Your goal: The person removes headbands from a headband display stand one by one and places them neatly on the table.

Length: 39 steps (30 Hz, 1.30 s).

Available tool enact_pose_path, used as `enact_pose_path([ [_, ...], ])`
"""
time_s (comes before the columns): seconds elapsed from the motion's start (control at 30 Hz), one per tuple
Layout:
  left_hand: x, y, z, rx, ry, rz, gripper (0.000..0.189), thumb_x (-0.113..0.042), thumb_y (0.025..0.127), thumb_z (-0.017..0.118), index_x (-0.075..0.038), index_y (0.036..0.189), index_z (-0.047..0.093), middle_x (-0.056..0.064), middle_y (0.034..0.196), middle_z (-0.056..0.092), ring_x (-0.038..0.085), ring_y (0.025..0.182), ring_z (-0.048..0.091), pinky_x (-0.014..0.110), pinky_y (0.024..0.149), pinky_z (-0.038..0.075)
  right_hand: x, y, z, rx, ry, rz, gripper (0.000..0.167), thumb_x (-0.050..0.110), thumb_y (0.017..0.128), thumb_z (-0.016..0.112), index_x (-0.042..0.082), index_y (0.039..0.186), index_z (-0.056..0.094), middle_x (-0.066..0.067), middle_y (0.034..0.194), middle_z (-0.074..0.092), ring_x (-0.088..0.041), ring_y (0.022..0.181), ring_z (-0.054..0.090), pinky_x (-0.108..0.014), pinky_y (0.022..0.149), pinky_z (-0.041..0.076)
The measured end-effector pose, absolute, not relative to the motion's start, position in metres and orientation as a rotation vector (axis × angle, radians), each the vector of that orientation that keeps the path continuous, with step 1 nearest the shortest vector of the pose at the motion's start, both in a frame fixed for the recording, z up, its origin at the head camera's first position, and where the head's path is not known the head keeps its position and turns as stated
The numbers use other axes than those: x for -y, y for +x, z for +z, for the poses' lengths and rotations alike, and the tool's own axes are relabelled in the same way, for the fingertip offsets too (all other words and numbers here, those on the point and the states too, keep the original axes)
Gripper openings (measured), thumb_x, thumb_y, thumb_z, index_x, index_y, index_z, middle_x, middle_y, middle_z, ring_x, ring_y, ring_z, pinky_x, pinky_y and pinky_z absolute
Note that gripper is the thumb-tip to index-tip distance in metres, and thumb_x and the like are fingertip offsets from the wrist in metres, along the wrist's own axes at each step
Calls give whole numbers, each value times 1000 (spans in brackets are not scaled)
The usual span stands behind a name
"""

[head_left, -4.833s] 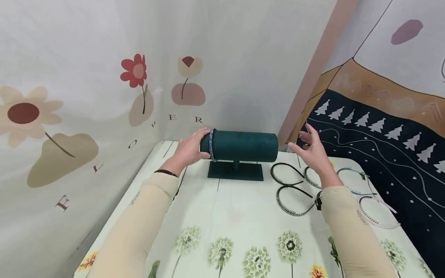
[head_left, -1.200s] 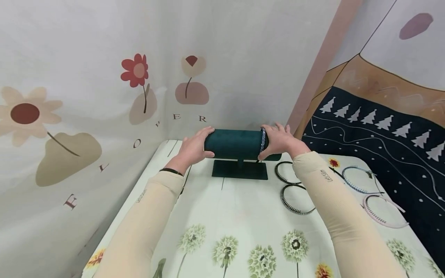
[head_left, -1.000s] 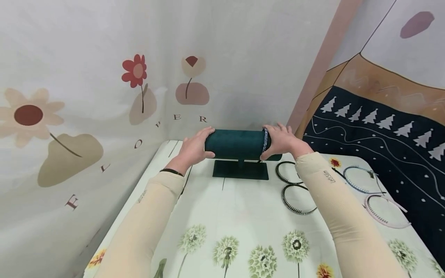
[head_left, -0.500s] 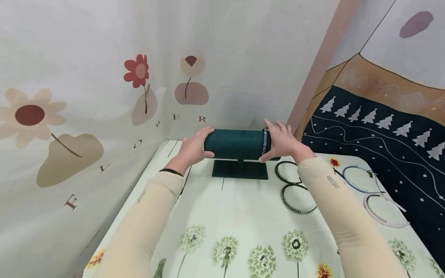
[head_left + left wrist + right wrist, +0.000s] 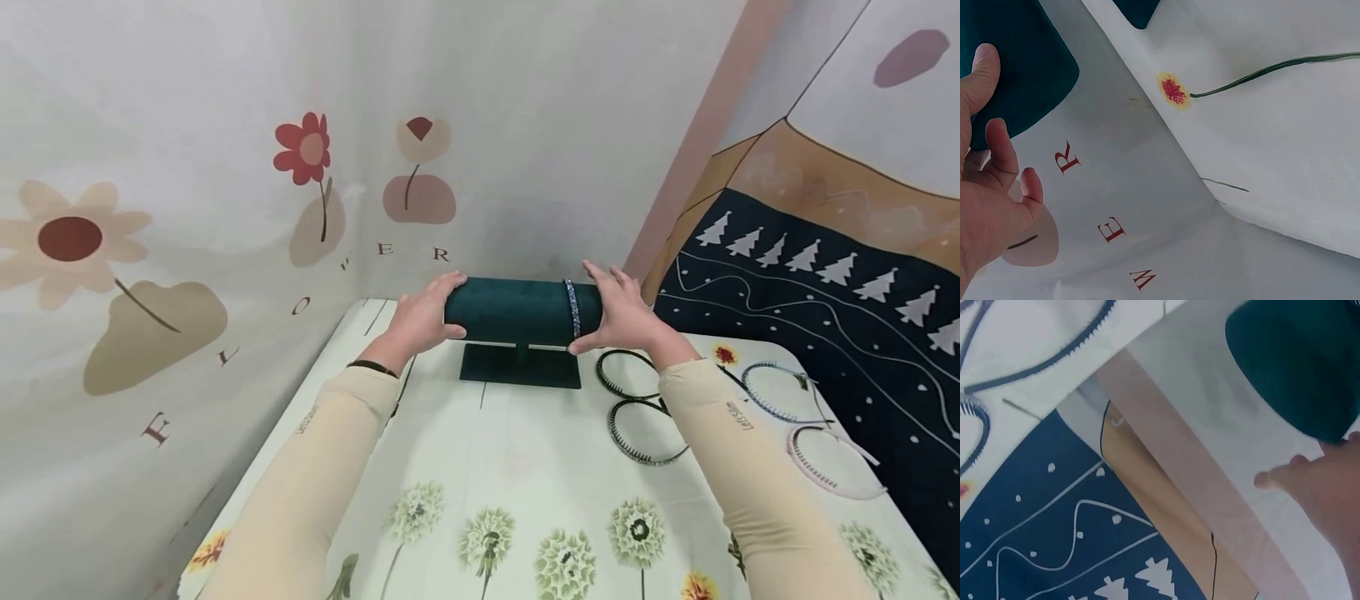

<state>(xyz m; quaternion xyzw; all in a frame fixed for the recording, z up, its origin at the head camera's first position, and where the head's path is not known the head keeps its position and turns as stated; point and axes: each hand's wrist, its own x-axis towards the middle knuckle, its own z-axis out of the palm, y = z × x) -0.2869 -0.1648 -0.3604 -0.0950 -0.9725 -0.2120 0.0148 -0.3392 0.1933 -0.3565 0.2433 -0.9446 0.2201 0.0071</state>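
Note:
A dark green padded roll point(image 5: 502, 311) lies level on its stand, whose flat base point(image 5: 520, 368) rests on the table. Around the roll, near its right end, sits a glittery blue headband point(image 5: 573, 308). My left hand point(image 5: 423, 318) grips the roll's left end, fingers over the top and thumb at the front; the left wrist view shows that thumb against the green fabric point(image 5: 1029, 69). At the opposite end, my right hand point(image 5: 626, 312) has its fingers spread, clear of the headband, with the thumb by the roll's lower edge. In the right wrist view, the roll's end point(image 5: 1297, 369) hides part of this hand.
Right of the stand, black toothed headbands point(image 5: 617, 429) lie on the flower-print tablecloth point(image 5: 510, 450). Farther right are a light blue headband point(image 5: 754, 398) and a pink one point(image 5: 810, 475). A printed curtain point(image 5: 517, 167) hangs close behind the roll.
Since the earliest frame, the glittery headband has shifted from the roll's left end to near its right. My right hand came onto it, then let go and drew rightward. My left hand stayed.

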Motion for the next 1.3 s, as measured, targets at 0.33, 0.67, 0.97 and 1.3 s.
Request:
enact_pose_path([
  [0.33, 165, -286, -361, 3017, -299, -672, 94, -28, 95, 83, -23, 171, 27, 0, 181, 21, 31, 164, 30, 71, 129, 22, -199, -343, -351, 2970, 818, 764, 145, 42, 69, 103, 17, 174, 5, -19, 176, 26, -50, 164, -1, -82, 126, 7],
  [0.67, 165, -282, -358, 3025, -278, -664, 94, -29, 96, 82, -23, 171, 26, 0, 181, 20, 30, 165, 29, 72, 130, 19, -192, -351, -337, 3061, 938, 703, 138, 40, 72, 102, 19, 173, 11, -17, 176, 27, -50, 163, 1, -81, 126, 6],
  [0.97, 163, -282, -360, 3035, -285, -650, 94, -30, 96, 83, -24, 171, 27, -2, 181, 20, 30, 165, 29, 72, 130, 20, -193, -359, -327, 3212, 907, 719, 118, 36, 77, 99, 26, 170, 27, -28, 176, 7, -55, 161, 3, -83, 118, 29],
  [1.3, 165, -285, -360, 3028, -280, -663, 95, -31, 95, 83, -26, 171, 26, -3, 181, 20, 29, 165, 30, 70, 131, 20, -185, -361, -332, 3204, 910, 671, 122, 41, 73, 101, 26, 169, 27, -29, 174, 12, -56, 155, 9, -83, 116, 30],
])
